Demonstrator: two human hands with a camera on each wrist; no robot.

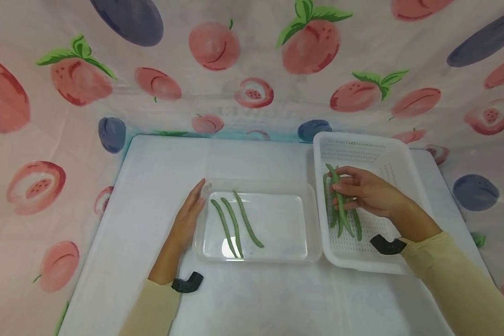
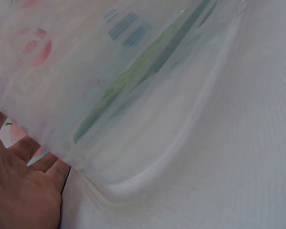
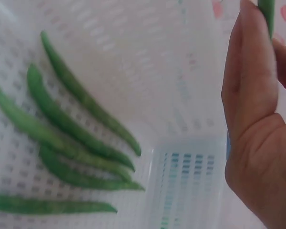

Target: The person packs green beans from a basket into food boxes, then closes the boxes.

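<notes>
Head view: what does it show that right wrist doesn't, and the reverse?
Only head: the left hand against the left side of the clear container, three green beans lying in that container, and the tan sleeves.

Only right wrist: a close, unblocked look at five loose beans in the basket; in head, the right hand partly covers the pile.

Both: the right hand holding a bean, the basket with beans inside, and some of the fruit-print backdrop.

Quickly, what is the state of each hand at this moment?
Left hand: open, resting against the side of the clear container.
Right hand: closed, holding a green bean over the white basket.
</notes>
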